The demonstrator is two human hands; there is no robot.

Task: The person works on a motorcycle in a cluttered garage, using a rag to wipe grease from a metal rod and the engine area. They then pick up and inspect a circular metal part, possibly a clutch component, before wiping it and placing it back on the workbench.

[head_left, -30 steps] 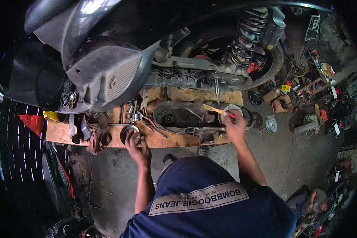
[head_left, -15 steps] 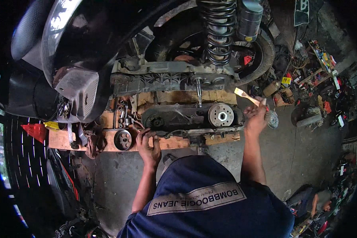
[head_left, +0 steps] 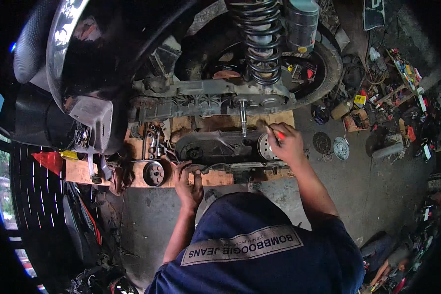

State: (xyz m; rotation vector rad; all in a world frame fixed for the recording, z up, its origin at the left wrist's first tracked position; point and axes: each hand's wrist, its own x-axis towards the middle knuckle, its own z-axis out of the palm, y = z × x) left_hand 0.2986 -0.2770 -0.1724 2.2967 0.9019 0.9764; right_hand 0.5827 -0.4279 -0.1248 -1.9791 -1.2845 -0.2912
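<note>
My right hand (head_left: 288,144) is closed round a paintbrush (head_left: 281,134) with a red-tipped handle. The blurred bristles reach just past the round, perforated metal clutch part (head_left: 264,147), beside the bare metal shaft (head_left: 243,118); whether they touch anything I cannot tell. That clutch part sits at the right end of a long, dirty engine casing (head_left: 215,147) lying on a wooden board (head_left: 215,178). My left hand (head_left: 188,188) grips the casing's near left rim with bent fingers. The hand partly covers that rim.
Left of my left hand lie a round drum (head_left: 154,174), several sockets (head_left: 154,139) and a dark rag (head_left: 118,179). Above hang the scooter's black coil spring (head_left: 259,44) and rear wheel (head_left: 328,73). Two round discs, one shiny (head_left: 341,148), rest on the floor at right.
My right hand has swung left with the brush, from beyond the casing's right end to over the clutch part. My left hand stays on the rim. The view has shifted slightly.
</note>
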